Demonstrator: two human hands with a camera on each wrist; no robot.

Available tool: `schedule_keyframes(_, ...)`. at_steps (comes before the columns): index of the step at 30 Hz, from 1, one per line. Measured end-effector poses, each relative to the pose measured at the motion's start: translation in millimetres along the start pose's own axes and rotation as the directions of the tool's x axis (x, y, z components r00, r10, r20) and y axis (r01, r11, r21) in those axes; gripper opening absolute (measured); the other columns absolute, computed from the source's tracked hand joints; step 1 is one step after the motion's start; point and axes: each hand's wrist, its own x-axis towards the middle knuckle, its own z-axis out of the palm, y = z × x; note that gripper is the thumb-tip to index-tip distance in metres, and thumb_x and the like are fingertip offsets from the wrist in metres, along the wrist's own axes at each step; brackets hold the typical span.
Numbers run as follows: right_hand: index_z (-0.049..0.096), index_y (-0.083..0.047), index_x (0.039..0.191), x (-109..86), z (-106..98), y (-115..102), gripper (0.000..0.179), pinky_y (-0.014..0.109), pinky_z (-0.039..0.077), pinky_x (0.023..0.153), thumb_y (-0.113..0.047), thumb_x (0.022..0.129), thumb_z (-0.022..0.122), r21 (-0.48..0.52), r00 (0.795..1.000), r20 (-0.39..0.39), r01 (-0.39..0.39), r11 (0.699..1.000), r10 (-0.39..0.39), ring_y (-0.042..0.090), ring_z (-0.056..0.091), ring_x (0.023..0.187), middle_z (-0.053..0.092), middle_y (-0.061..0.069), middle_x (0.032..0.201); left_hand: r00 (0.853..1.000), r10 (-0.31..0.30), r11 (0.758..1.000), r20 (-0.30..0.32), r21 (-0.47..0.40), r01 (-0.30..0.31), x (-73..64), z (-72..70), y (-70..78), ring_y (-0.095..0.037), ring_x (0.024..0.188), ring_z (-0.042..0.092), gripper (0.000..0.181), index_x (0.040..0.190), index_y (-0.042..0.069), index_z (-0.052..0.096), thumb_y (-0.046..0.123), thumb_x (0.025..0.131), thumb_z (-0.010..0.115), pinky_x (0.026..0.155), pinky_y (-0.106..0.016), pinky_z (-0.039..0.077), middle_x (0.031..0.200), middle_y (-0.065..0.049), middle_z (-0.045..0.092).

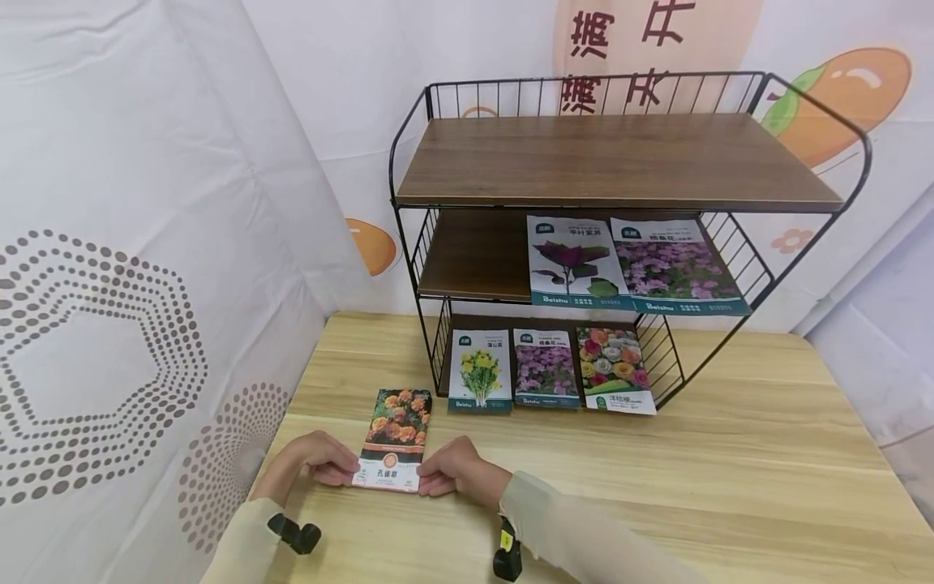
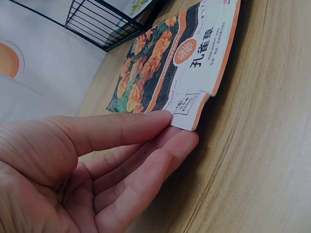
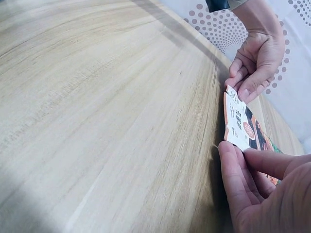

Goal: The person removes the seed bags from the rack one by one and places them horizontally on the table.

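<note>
Nearest are the cream fabric sleeves (image 1: 584, 527), each with a small black wrist-worn device (image 1: 299, 535). Ahead, the left hand (image 1: 324, 458) pinches the near left corner of a thin orange, black and white flower packet (image 1: 397, 430) at the pale wood-grain table (image 1: 766, 454); the right hand (image 1: 456, 466) pinches its near right corner. The step in hand looks like two-handed handling; moving it would call for even pinches. Beyond, a black wire rack with brown boards (image 1: 620, 162) puts its left front post close to the packet's far end. Tabletop stretches rightward; bare middle board (image 1: 474, 255) shows left of two large flower packets (image 1: 679, 264).
</note>
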Motion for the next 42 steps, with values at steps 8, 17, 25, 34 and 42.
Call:
schedule_keyframes(8,0.073,0.013,0.085,1.6,2.4,2.9,0.008,0.028,0.065,0.055,0.007,0.083,0.077,-0.011,1.000,-0.007,-0.002,1.000,0.002,0.025,0.077,0.064,0.075,0.028,0.082,1.000,-0.003,0.998,-0.011,0.066,0.004,-1.6,-1.0,1.8,-0.012,0.060,0.073,0.013,0.096,-0.006,0.077,0.002,0.085,0.078,0.059,-0.022,0.065,0.075,-0.013,0.077)
schedule_keyframes(17,0.073,0.012,0.085,3.5,3.2,6.6,0.008,0.029,0.066,0.055,0.007,0.083,0.078,-0.026,1.000,-0.022,0.002,1.000,-0.002,0.028,0.078,0.068,0.075,0.028,0.082,0.999,-0.006,0.990,-0.039,0.143,0.011,-0.3,2.0,4.0,-0.011,0.058,0.071,0.010,0.091,-0.005,0.078,0.002,0.084,0.079,0.057,-0.020,0.064,0.071,-0.011,0.076)
schedule_keyframes(25,0.073,0.013,0.085,6.9,0.0,8.7,0.010,0.030,0.065,0.054,0.006,0.082,0.079,-0.020,1.000,-0.020,0.007,1.000,-0.007,0.029,0.077,0.067,0.075,0.028,0.082,0.998,0.015,0.992,-0.060,0.127,-0.007,0.1,4.5,7.6,-0.012,0.058,0.072,0.010,0.090,-0.006,0.078,0.001,0.084,0.080,0.057,-0.022,0.064,0.071,-0.012,0.076)
schedule_keyframes(34,0.073,0.013,0.084,6.1,-0.1,7.7,0.008,0.030,0.066,0.054,0.008,0.082,0.078,-0.011,1.000,-0.023,0.012,1.000,-0.013,0.028,0.077,0.065,0.075,0.027,0.080,0.997,0.012,0.994,-0.073,0.111,-0.004,-0.2,6.5,8.2,-0.013,0.058,0.072,0.009,0.089,-0.006,0.078,0.000,0.082,0.081,0.057,-0.023,0.065,0.070,-0.012,0.075)
schedule_keyframes(42,0.073,0.013,0.084,5.7,0.4,8.0,0.008,0.030,0.065,0.054,0.007,0.082,0.079,-0.023,0.999,-0.033,0.012,1.000,-0.013,0.030,0.077,0.068,0.075,0.027,0.080,0.997,0.018,0.993,-0.080,0.116,-0.009,1.3,7.3,6.6,-0.012,0.058,0.072,0.009,0.088,-0.005,0.078,0.001,0.082,0.082,0.057,-0.023,0.065,0.070,-0.010,0.075)
